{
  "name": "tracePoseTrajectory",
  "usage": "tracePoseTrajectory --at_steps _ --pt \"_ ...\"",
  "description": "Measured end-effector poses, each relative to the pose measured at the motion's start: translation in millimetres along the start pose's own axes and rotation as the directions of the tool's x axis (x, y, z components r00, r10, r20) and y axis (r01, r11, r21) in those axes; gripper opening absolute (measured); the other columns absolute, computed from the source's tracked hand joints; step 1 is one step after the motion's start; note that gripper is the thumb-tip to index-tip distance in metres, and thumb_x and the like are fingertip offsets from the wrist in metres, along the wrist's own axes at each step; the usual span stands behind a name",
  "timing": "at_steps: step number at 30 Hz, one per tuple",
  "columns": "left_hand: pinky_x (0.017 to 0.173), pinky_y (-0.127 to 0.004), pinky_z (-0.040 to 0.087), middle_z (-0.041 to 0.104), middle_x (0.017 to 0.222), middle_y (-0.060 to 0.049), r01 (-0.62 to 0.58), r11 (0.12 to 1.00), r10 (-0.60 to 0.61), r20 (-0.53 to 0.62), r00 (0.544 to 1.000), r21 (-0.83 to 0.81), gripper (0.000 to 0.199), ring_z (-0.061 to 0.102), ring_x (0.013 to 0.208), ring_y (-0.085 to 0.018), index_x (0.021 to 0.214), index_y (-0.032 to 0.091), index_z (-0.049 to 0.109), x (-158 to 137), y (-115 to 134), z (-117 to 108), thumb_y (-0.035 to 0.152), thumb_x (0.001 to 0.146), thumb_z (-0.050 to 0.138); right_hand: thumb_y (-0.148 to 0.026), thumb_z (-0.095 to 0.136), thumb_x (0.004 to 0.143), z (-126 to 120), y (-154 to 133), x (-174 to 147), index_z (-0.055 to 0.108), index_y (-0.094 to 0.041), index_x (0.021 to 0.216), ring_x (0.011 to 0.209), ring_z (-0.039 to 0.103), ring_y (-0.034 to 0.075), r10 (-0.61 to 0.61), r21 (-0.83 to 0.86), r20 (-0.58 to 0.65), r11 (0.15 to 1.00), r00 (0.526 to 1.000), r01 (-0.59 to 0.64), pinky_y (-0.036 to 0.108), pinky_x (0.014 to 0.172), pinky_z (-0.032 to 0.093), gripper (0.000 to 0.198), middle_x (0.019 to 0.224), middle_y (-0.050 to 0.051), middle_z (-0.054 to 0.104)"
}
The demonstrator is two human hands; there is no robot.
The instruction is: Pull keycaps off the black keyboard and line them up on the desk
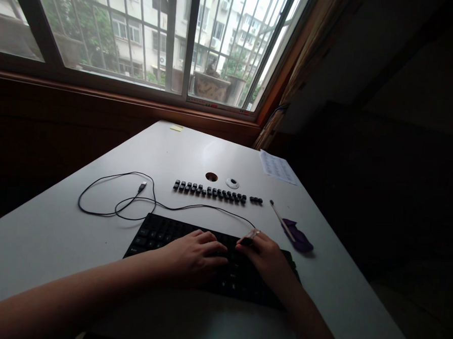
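A black keyboard (158, 227) lies at an angle near the front of the white table, partly covered by my forearms and hands. My left hand (203, 252) rests over its middle, palm down, fingers stretched out and holding nothing I can see. On the right side of the keyboard, my right hand (265, 252) pinches a small, clear, pinkish keycap puller (250, 236) just above the keys. Behind the keyboard, several loose black keycaps (213, 191) stand in two rows, with a few more keycaps (256, 200) set apart to their right.
The keyboard's black cable (194, 207) loops left to a USB plug (142, 187). A thin brush (282, 220) lies on a purple cloth (299, 238) at right. Farther back are a cable hole (211, 177), its white cover (232, 183) and a printed sheet (277, 167).
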State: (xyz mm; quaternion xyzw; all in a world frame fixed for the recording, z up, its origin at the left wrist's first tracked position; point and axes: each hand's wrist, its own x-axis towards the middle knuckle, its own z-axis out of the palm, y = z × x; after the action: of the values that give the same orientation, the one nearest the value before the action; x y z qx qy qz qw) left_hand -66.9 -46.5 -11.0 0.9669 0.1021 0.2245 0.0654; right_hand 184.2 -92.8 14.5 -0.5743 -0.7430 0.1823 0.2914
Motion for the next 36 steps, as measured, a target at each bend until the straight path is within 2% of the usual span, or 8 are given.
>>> tracePoseTrajectory --at_steps 2,6,12,17,24,31,36 --pt "0.095 -0.039 0.046 0.059 0.130 -0.007 0.001 1.000 -0.001 0.007 1.000 -0.002 0.036 0.053 0.112 -0.026 0.127 0.024 0.059 0 0 0 0.031 0.092 0.059 -0.030 0.064 0.089 5 10 -2 0.067 -0.022 0.082 0.078 0.063 0.021 0.007 -0.003 -0.065 1.000 0.998 -0.007 0.033 0.072 0.049 0.011 0.082 0.003 0.065" --pt "0.096 -0.039 0.045 0.059 0.133 -0.006 0.005 1.000 -0.005 0.005 1.000 0.002 0.036 0.053 0.114 -0.025 0.128 0.024 0.059 -1 0 1 0.031 0.093 0.058 -0.036 0.057 0.094 11 23 -7 0.061 -0.021 0.080 0.070 0.063 0.021 0.100 0.095 -0.202 0.992 0.974 -0.082 0.032 0.067 0.048 0.020 0.075 0.003 0.065" --pt "0.097 -0.039 0.045 0.059 0.132 -0.007 -0.011 1.000 0.012 -0.017 1.000 0.011 0.037 0.054 0.114 -0.025 0.129 0.024 0.059 -1 -1 3 0.032 0.092 0.059 -0.037 0.062 0.091 12 22 -7 0.065 -0.021 0.084 0.074 0.062 0.021 0.046 0.051 -0.223 0.998 0.974 -0.036 0.033 0.070 0.048 0.018 0.079 0.003 0.065" --pt "0.097 -0.040 0.044 0.060 0.132 -0.007 0.000 1.000 0.000 -0.010 1.000 0.008 0.036 0.054 0.115 -0.026 0.128 0.025 0.059 -1 0 3 0.031 0.092 0.059 -0.035 0.062 0.092 10 19 -5 0.066 -0.022 0.086 0.079 0.062 0.021 0.003 0.065 -0.173 0.998 0.985 0.008 0.032 0.073 0.047 0.015 0.084 0.003 0.065" --pt "0.097 -0.039 0.045 0.060 0.131 -0.008 -0.008 1.000 0.008 -0.004 1.000 0.006 0.036 0.054 0.114 -0.025 0.128 0.024 0.059 0 -1 1 0.031 0.093 0.058 -0.037 0.056 0.095 4 8 -7 0.065 -0.021 0.087 0.081 0.061 0.021 0.019 0.064 -0.166 0.998 0.986 -0.008 0.033 0.076 0.047 0.020 0.085 0.004 0.064" --pt "0.097 -0.039 0.045 0.060 0.131 -0.006 0.002 1.000 -0.002 -0.006 1.000 -0.010 0.035 0.054 0.114 -0.025 0.127 0.025 0.059 0 -1 1 0.032 0.093 0.058 -0.037 0.055 0.096 -2 9 -11 0.063 -0.021 0.087 0.070 0.059 0.018 0.080 0.143 -0.221 0.989 0.972 -0.048 0.031 0.068 0.047 0.019 0.075 0.001 0.060" --pt "0.097 -0.038 0.045 0.060 0.130 -0.006 0.004 1.000 -0.004 -0.020 1.000 0.003 0.036 0.055 0.113 -0.024 0.126 0.025 0.060 0 -1 2 0.032 0.091 0.061 -0.029 0.055 0.095 -4 12 -10 0.065 -0.022 0.087 0.074 0.060 0.019 -0.019 0.121 -0.182 0.992 0.983 0.041 0.032 0.070 0.048 0.015 0.082 0.003 0.062"
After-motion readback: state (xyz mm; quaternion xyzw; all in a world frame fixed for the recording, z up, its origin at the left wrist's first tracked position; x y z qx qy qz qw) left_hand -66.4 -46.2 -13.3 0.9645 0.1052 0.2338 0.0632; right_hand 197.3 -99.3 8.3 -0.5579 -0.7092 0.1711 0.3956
